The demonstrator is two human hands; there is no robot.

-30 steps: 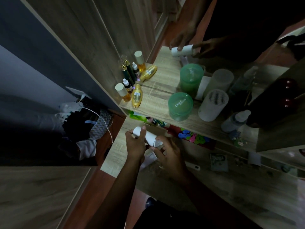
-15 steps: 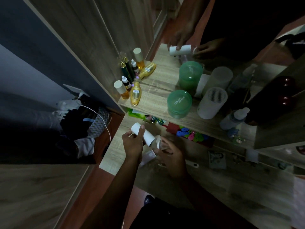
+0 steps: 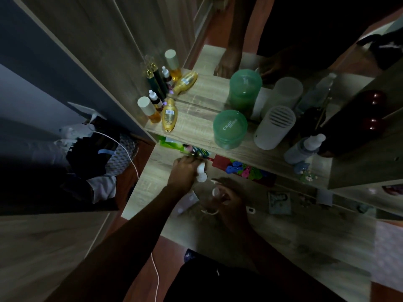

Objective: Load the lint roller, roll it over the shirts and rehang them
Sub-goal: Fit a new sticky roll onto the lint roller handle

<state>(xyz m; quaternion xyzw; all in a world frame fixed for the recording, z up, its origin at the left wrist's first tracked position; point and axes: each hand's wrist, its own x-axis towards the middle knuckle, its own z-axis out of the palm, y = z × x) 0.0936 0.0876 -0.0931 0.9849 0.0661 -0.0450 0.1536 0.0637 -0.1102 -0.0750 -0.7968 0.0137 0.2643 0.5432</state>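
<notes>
A: Head view, hands first. What do we record?

B: We record the left hand (image 3: 184, 171) near frame centre, fingers curled and pressed around a white lint roll (image 3: 201, 173). The roll's rounded end protrudes from the fist toward 3 o'clock. The picture is dim and motion-blurred here, so we cannot tell how much of the roll is covered.

A: And the right hand (image 3: 226, 198)?

B: It lies at 4 o'clock of the left hand, just beside it. Its fingers close on a pale, partly clear piece (image 3: 216, 191); we cannot tell exactly what that piece is. The two held items are near each other but apart.

A: Where is the work located?

B: Both hands are over the lower wooden shelf (image 3: 148, 182). At 12 o'clock of them, the upper shelf (image 3: 196, 125) carries a green jar (image 3: 230, 128), with a white ribbed cylinder (image 3: 274, 127) just beside it at 3 o'clock. A gold bottle (image 3: 169, 115) lies flat at 9 o'clock of the jar. No shirts are discernible in this view
</notes>
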